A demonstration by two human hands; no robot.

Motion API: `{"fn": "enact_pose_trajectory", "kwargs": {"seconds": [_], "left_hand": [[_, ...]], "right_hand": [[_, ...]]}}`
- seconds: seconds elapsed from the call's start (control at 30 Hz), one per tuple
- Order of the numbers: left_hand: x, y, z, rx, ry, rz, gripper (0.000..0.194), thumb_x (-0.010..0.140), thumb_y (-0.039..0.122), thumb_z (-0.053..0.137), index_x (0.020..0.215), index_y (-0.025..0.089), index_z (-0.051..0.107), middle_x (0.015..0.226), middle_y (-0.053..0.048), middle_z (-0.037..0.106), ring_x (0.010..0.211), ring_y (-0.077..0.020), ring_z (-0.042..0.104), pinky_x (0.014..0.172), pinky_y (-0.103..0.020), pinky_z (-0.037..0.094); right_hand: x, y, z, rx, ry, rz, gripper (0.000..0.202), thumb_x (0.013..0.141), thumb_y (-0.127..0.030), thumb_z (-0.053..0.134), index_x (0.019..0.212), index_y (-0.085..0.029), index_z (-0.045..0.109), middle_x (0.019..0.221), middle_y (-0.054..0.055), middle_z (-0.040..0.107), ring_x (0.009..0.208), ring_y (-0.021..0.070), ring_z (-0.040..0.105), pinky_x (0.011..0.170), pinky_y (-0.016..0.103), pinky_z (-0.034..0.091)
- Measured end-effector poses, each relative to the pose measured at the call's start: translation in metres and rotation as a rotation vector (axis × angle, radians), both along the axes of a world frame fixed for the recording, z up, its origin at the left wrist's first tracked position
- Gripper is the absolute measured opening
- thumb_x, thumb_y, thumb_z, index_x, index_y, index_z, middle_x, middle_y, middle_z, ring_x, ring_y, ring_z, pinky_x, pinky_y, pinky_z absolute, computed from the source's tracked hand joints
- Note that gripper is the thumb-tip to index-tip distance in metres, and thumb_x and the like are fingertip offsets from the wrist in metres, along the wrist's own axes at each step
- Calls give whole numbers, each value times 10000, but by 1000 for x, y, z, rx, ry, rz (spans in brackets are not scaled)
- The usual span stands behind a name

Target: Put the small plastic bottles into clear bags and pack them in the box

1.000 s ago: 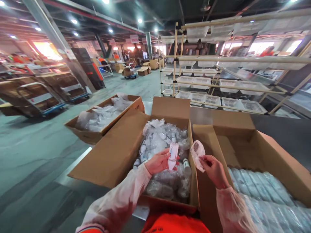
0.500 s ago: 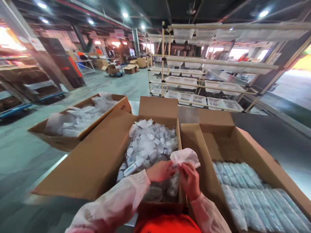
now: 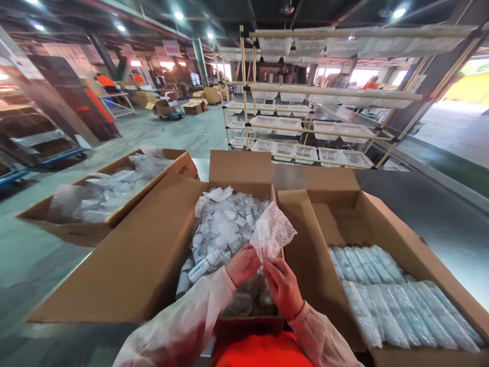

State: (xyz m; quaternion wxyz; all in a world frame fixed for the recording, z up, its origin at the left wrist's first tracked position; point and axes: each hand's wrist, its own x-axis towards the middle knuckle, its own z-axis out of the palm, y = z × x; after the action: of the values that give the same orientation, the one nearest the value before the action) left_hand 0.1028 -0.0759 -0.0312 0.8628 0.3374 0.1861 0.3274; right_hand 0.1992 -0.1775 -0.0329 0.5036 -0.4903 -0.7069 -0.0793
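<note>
Both hands hold a clear bubble-wrap bag above the right side of the middle carton. My left hand pinches the bag's lower left edge. Close beside it, my right hand has its fingers closed on the lower end. The bag spreads upward from the fingers; whether anything is inside cannot be made out. Beneath them, the middle carton holds a heap of white bottles and crumpled clear wrap. In the right carton lie two rows of bubble-wrapped tubes.
At the left stands another open carton with clear plastic packaging. The middle carton's long flap sticks out leftward. Behind the cartons is a rack of white baskets. People in orange are far back.
The bag now stands taller and more spread out above my fingers. Both hands have shifted slightly left in the picture, and the whole view has turned a little to the right.
</note>
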Motion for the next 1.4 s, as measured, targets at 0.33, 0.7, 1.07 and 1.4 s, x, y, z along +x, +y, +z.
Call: {"fn": "enact_pose_trajectory", "kwargs": {"seconds": [0.33,0.7,1.07,1.4], "left_hand": [[-1,-1,10,22,45,111,169,538,138,752,644,125,621,574,26,569,498,-72,466,486,-191,341],[-4,1,12,-4,63,183,173,580,176,763,708,143,651,659,4,648,611,-115,585,638,-235,484],[-21,2,2,-121,8,-154,168,753,280,609,780,130,679,724,-29,694,818,-185,655,924,-319,455],[-20,-1,1,8,-23,-214,364,743,404,612,953,116,684,962,-115,705,973,-256,645,892,-402,490]], "right_hand": [[-10,14,-3,-67,-115,109,400,911,-113,411,1285,-202,524,913,85,600,837,187,584,738,321,561],[-18,9,3,-134,-91,207,324,927,-137,422,1228,-159,542,911,101,611,822,179,589,716,301,560],[-35,7,3,-159,-23,285,273,924,-162,427,1161,-172,562,913,89,621,820,174,595,708,292,548],[-32,8,5,-234,-27,284,290,915,-155,431,1163,-157,581,894,92,618,820,179,589,724,296,544]]}}
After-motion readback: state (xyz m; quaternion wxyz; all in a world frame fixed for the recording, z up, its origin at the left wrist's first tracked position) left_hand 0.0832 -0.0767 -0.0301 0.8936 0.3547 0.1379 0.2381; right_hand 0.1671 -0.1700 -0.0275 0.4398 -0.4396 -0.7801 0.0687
